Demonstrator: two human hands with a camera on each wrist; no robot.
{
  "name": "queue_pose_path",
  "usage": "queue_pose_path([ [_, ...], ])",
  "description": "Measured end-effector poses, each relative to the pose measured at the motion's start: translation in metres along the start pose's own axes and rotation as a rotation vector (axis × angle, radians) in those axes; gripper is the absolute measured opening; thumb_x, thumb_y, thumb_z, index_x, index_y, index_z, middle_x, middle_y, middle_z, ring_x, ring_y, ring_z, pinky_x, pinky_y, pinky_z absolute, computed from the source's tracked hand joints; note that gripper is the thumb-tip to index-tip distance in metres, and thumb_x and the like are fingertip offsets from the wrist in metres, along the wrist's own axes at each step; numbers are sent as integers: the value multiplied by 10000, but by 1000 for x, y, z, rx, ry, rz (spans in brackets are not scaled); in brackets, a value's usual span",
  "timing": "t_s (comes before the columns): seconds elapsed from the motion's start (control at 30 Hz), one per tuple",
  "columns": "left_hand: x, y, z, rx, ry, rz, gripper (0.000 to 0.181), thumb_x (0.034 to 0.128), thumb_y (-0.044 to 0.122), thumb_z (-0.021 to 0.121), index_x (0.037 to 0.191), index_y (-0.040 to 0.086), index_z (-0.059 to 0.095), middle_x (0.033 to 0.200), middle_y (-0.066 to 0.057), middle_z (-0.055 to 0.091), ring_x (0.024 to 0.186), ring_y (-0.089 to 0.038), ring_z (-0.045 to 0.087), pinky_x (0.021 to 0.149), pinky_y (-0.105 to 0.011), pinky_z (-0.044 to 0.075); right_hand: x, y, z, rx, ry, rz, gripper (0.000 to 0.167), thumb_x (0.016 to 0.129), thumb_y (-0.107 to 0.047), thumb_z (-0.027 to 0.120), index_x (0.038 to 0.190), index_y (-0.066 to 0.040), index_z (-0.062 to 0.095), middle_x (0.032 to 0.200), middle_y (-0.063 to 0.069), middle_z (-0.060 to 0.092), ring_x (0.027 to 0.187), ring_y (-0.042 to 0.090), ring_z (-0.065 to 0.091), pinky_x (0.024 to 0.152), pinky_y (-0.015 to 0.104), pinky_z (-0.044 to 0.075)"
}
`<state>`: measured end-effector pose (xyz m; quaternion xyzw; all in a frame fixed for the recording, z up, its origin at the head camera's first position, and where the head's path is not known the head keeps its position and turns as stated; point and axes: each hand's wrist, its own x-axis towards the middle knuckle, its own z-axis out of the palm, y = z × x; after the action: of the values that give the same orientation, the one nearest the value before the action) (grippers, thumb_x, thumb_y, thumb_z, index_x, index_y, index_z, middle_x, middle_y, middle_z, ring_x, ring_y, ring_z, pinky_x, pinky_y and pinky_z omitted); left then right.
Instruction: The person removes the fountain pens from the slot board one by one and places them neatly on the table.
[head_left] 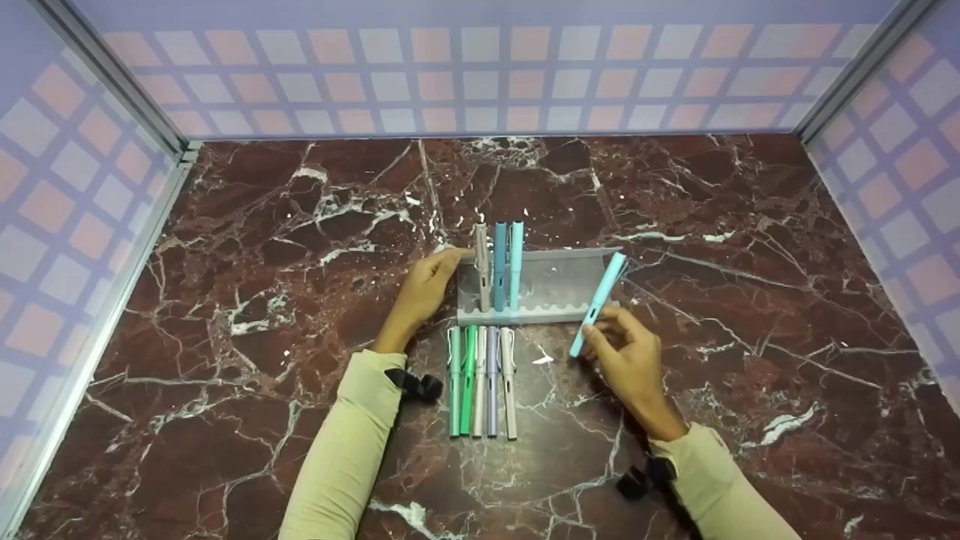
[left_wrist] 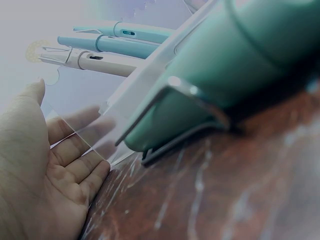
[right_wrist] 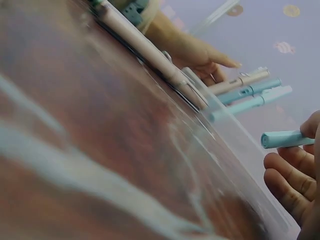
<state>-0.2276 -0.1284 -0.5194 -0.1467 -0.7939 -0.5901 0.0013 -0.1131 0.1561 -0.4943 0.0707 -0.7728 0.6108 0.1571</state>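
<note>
A clear pen stand (head_left: 566, 281) with a notched front ledge sits mid-table. Its left part bears three upright pens: a taupe pen (head_left: 481, 270), a darker blue pen (head_left: 500, 266) and a light blue pen (head_left: 517, 262). My left hand (head_left: 425, 291) touches the stand's left side; in the left wrist view its fingers (left_wrist: 75, 150) show through the clear panel, the thumb apart from them. My right hand (head_left: 630, 356) pinches another light blue pen (head_left: 607, 279) near its lower end, tilted, at the stand's right end. The pen's bottom end (right_wrist: 275, 140) shows in the right wrist view.
In front of the stand several capped pens lie side by side: a teal pen (head_left: 454, 394), a green pen (head_left: 468, 390), a pale pen (head_left: 478, 397), a purple pen (head_left: 493, 382) and a light grey pen (head_left: 510, 397). Checkered walls (head_left: 480, 82) bound the marbled table (head_left: 750, 300).
</note>
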Motion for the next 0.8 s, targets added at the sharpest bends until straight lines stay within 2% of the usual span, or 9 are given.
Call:
queue_pose_path([
  [0.07, 0, -1, 0, -13, 2, -9, 376, 1087, 239, 419, 1268, 19, 664, 1277, -165, 673, 1162, -320, 626, 1088, -422, 426, -5, -6, 1, -1, -19, 12, 141, 877, 126, 665, 1010, 156, 633, 786, 260, 703, 552, 333, 646, 498, 336, 572],
  [0.23, 0, -1, 0, -12, 3, -29, 384, 1089, 253, 414, 1271, 26, 664, 1255, -165, 683, 1078, -312, 654, 1043, -424, 462, -18, 9, 5, -3, -49, 38, 132, 872, 102, 689, 1001, 100, 663, 785, 202, 721, 548, 257, 651, 482, 304, 559],
  [0.37, 0, -1, 0, -11, 1, -43, 386, 1089, 266, 414, 1273, 38, 665, 1219, -152, 697, 1012, -298, 664, 988, -421, 492, -34, 13, 9, 21, -126, 42, 122, 892, 56, 689, 1011, 57, 668, 798, 160, 722, 566, 205, 649, 479, 265, 544],
  [0.5, 1, -1, 0, -16, 15, -9, 370, 1086, 221, 423, 1250, -1, 670, 1261, -174, 678, 1159, -309, 629, 1078, -419, 436, -46, 9, 15, 3, -205, 19, 115, 895, 13, 707, 1007, 22, 683, 800, 110, 736, 566, 181, 652, 476, 255, 539],
  [0.57, 1, -1, 1, -18, 24, 17, 358, 1082, 184, 429, 1238, -33, 667, 1278, -194, 666, 1230, -321, 597, 1124, -419, 397, -48, 8, 17, -6, -204, 7, 116, 881, 12, 725, 993, 4, 696, 783, 87, 739, 544, 186, 644, 451, 242, 520],
  [0.67, 2, -1, 1, -20, 28, 37, 348, 1078, 151, 430, 1232, -56, 663, 1273, -212, 662, 1251, -333, 584, 1137, -420, 385, -48, 7, 19, -18, -184, 6, 124, 860, 27, 739, 973, -10, 704, 762, 82, 739, 519, 195, 630, 436, 215, 496],
  [0.8, 2, -2, 2, -21, 17, 13, 357, 1082, 179, 426, 1247, -32, 661, 1281, -188, 664, 1230, -313, 597, 1122, -408, 401, -47, 7, 20, -28, -180, 34, 128, 851, 33, 745, 965, -8, 705, 753, 84, 739, 503, 154, 610, 426, 208, 485],
])
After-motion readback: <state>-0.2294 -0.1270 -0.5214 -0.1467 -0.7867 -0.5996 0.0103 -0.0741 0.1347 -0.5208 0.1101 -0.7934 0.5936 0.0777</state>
